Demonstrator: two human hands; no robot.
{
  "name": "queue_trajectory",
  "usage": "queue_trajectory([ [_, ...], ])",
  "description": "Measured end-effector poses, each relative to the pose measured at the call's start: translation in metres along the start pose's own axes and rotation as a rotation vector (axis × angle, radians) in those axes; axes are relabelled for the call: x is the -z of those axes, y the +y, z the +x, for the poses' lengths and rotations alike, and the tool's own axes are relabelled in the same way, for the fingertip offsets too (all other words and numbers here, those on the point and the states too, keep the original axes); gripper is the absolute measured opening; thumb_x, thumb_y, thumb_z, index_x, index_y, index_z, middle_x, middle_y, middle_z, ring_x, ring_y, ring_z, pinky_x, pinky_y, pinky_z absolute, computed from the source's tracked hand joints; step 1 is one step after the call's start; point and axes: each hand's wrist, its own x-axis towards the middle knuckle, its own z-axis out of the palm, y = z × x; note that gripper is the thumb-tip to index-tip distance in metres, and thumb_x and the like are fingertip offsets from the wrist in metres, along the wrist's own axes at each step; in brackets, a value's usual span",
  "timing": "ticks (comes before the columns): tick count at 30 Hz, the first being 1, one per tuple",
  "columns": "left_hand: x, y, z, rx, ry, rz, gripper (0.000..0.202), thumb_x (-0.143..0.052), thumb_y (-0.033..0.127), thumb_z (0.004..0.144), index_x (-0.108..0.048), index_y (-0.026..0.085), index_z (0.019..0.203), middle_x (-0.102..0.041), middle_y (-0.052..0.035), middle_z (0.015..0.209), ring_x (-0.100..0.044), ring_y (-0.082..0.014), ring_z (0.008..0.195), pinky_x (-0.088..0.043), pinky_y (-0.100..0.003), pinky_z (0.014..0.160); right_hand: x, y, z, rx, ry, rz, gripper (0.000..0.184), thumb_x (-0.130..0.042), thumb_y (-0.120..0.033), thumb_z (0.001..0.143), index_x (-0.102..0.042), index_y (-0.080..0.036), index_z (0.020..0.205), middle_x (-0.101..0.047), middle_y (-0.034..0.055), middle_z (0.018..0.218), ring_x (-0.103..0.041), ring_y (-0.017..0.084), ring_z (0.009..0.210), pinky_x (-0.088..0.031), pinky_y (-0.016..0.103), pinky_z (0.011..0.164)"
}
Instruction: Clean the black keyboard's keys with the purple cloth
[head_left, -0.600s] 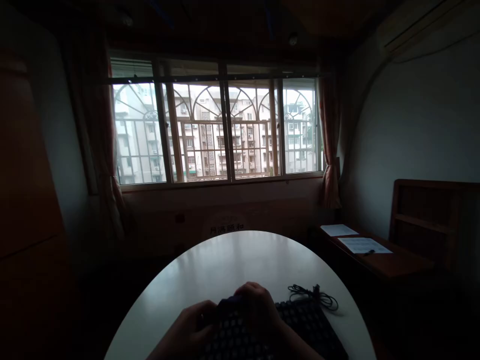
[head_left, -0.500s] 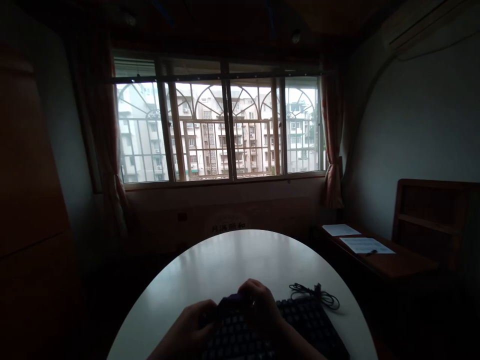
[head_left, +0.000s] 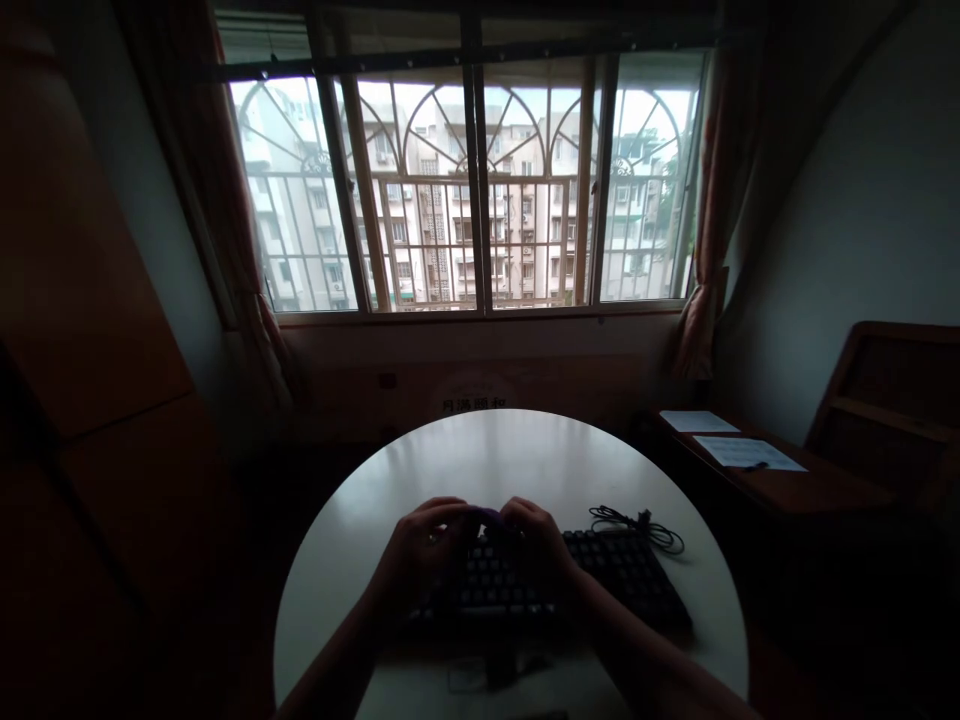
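Both our left hand (head_left: 421,533) and right hand (head_left: 541,537) pinch a dark object (head_left: 486,517); should either grip slacken, it could drop onto the keyboard (head_left: 502,588) under our fingers (head_left: 519,511).

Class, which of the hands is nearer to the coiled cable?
Right. The right hand is left of the coiled cable; the left hand is farther left.

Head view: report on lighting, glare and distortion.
In the head view, the window shines bright against a near-black room; in the same view, pale reflections streak the table, the keyboard is dim, the held item is too dark to identify, and the cabinet slants, likely wide-angle distortion.
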Motion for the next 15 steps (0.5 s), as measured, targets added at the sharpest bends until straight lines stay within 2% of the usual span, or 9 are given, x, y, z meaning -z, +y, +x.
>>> queue_trajectory([
  [4,0.003,-0.004,0.002,-0.006,0.087,0.047,0.031,-0.060,0.037,0.085,-0.080,0.022,0.103,-0.069,-0.0098,0.122,-0.069,-0.0271,0.101,-0.060,-0.040,0.085,0.001,-0.001,-0.002,0.012,-0.015,0.017,0.014,-0.064,-0.027,0.088,-0.059,-0.020,0.078,-0.056,-0.0024,0.066,-0.048,0.012,0.056,-0.037,0.023,0.054],
  [7,0.003,-0.007,0.005,-0.060,0.162,0.048,0.029,-0.059,0.036,0.087,-0.080,0.022,0.101,-0.071,-0.0087,0.112,-0.069,-0.0256,0.099,-0.060,-0.038,0.084,0.002,-0.002,-0.002,0.035,-0.032,0.035,0.006,-0.062,-0.024,0.090,-0.066,-0.020,0.089,-0.065,0.0003,0.073,-0.057,0.013,0.061,-0.043,0.024,0.058],
  [11,0.008,-0.008,0.013,-0.131,0.293,0.070,0.024,-0.058,0.033,0.086,-0.077,0.020,0.092,-0.071,-0.0077,0.100,-0.069,-0.0237,0.090,-0.060,-0.034,0.076,0.003,-0.004,0.000,0.055,-0.021,0.074,0.017,-0.060,-0.020,0.090,-0.071,-0.021,0.103,-0.070,0.0036,0.082,-0.064,0.015,0.067,-0.049,0.025,0.061],
  [15,0.025,-0.008,0.021,-0.094,0.428,0.052,0.021,-0.056,0.032,0.084,-0.070,0.018,0.091,-0.070,-0.0049,0.082,-0.067,-0.0219,0.076,-0.057,-0.030,0.065,0.002,-0.003,-0.002,0.056,0.000,0.070,0.029,-0.060,-0.021,0.091,-0.070,-0.019,0.118,-0.065,0.0010,0.073,-0.056,0.012,0.057,-0.048,0.024,0.056],
])
